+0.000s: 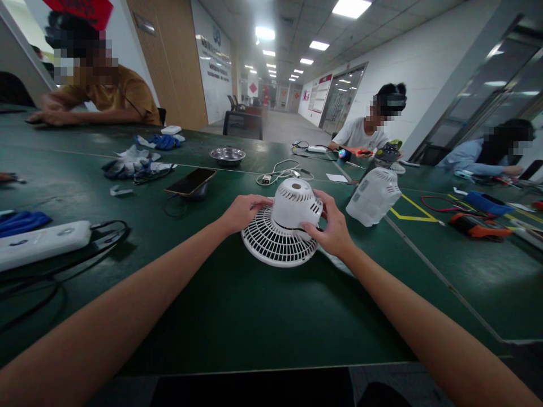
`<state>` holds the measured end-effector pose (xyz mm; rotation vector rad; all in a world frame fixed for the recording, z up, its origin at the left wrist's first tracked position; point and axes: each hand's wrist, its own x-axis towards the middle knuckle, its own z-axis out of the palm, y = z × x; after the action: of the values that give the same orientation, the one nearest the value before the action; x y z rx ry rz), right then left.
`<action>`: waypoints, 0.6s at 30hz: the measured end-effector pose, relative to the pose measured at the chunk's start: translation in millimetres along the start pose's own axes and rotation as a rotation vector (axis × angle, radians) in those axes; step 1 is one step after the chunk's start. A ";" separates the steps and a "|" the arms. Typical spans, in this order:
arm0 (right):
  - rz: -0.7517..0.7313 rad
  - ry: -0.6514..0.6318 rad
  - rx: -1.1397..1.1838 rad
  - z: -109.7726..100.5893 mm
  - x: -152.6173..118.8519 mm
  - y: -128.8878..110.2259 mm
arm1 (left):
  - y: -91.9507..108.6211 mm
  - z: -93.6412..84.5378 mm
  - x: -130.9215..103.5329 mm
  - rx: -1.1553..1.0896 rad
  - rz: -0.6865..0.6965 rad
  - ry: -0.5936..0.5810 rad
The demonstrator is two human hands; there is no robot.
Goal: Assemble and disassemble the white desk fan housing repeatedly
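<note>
A white fan head (292,212) lies grille-down on the green table, its rounded motor housing pointing up. My left hand (245,213) is at the left of the housing, fingers on its side and on the rim of the slatted grille. Around the housing's right side curls my right hand (335,226), thumb in front and fingers behind, near a short dark wire. Part of a white piece shows under my right wrist. A white plastic fan base (374,195) stands to the right, close to my right hand.
Behind the fan are a coiled cable (282,172), a metal bowl (228,155) and a phone (190,182). Gloves (133,164) and a power strip (46,243) lie left. At right are yellow tape (418,216) and an orange multimeter (479,226). Several people sit around the table.
</note>
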<state>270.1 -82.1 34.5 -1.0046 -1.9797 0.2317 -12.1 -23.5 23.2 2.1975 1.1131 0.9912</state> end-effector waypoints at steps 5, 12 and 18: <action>-0.014 0.010 0.000 -2.2 -1.1 4.6 | 1.9 0.7 0.5 -0.005 0.019 0.001; 0.027 -0.035 0.004 -0.2 1.6 9.9 | 11.6 15.7 -1.4 0.171 -0.018 0.073; 0.042 -0.119 0.015 -3.2 2.3 7.4 | 12.1 18.1 -5.8 0.145 0.139 0.001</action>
<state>276.1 -76.2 34.2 -1.0452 -2.0621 0.3357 5.4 -36.6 17.9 2.4191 1.0748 0.9971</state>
